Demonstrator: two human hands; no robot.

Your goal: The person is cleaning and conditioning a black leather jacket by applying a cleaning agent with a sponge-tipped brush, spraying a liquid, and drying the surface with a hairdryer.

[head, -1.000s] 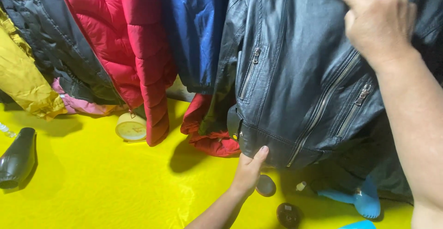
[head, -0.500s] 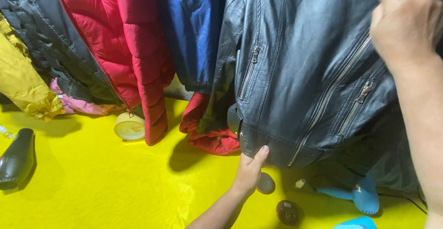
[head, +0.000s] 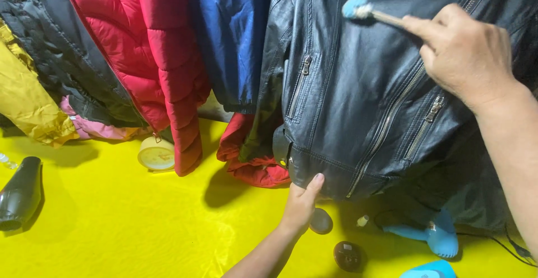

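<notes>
**Brush back on the leather jacket**

Since half a second ago, your right hand (head: 468, 59) has dropped from the top right corner, and the small brush (head: 358, 10) with the pale blue head now shows, its tip on the black leather jacket (head: 358, 104) at upper centre. You pinch its thin handle between thumb and fingers. Your left hand (head: 302, 202), at lower centre, has stayed put: it clasps the jacket's bottom hem, thumb on the front, fingers hidden behind, pulling the panel taut.

The jacket hangs in the right half of the frame, beside a blue coat (head: 232, 37) and a red quilted jacket (head: 148, 59).

Risks, as I judge them: the brush works close to the front zip (head: 392, 115) and could snag on its teeth. If the hem slips from your left hand, the leather goes slack and the brush skids. Below, on the yellow sheet (head: 112, 222), a blue handheld appliance (head: 434, 236) and its cord lie under the jacket, easy to knock.
</notes>
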